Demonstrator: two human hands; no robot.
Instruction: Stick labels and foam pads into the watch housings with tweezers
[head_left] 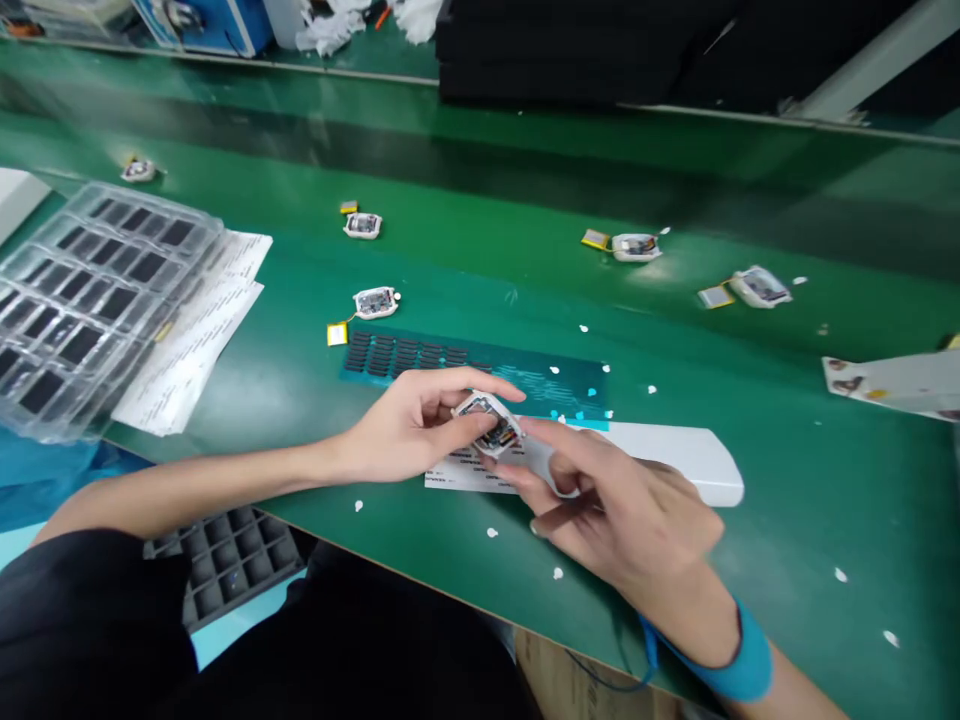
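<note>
Here, white-cased device (504,436) within left hand (401,428) grip, thumb (463,431) on top.

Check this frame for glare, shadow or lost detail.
Head view: pale reflections streak the clear compartment tray; head view: a dark band crosses the far part of the green tabletop; head view: the black stack shows little detail; head view: circuitry in the held white casing is hard to distinguish.

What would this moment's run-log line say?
left hand: holds white rounded casing with exposed circuitry | right hand: at casing's edge | right wrist: blue band | beyond: translucent teal sheet
</note>
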